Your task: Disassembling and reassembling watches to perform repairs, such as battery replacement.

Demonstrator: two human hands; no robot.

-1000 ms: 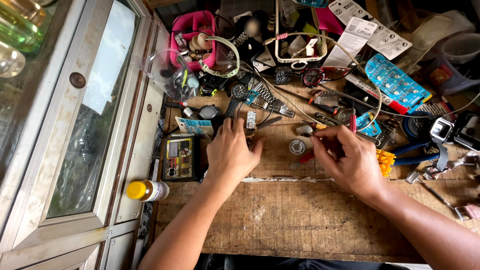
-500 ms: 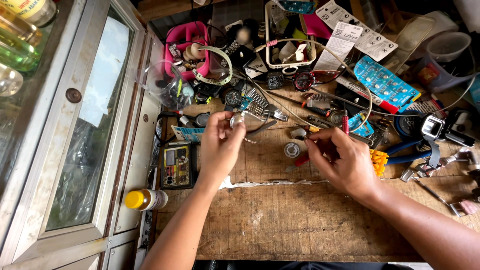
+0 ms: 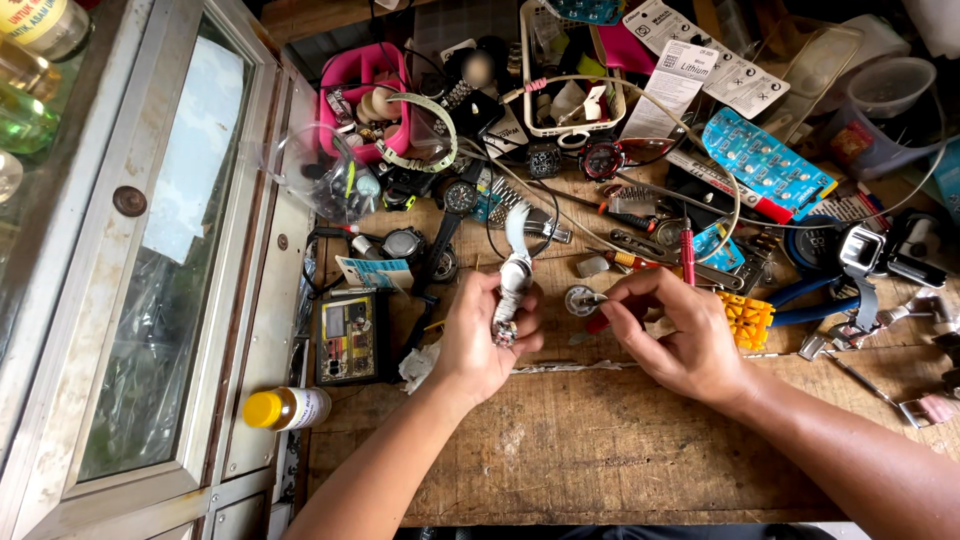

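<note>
Comparing with the frames a moment earlier, the metal wristwatch point(image 3: 514, 285) is now seen lifted off the counter point(image 3: 600, 450) and stood upright in the left hand point(image 3: 485, 335), whose grip is clenched around the case with the bracelet rising above the fingers. The right hand point(image 3: 675, 335) has been brought in close beside the watch, its fingertips pinched on a thin tool that is too small to identify. The work is judged to have passed from searching among the parts to handling the watch itself.

Below the watch, bare wood is left open right to the near edge of the counter. Above and to the right of the watch, room is crowded by the orange parts tray point(image 3: 745, 320), blue-handled pliers point(image 3: 815, 295) and loose watches. To its left, a small tester point(image 3: 350, 335) and a yellow-capped bottle point(image 3: 285, 408) are set near the counter's edge.
</note>
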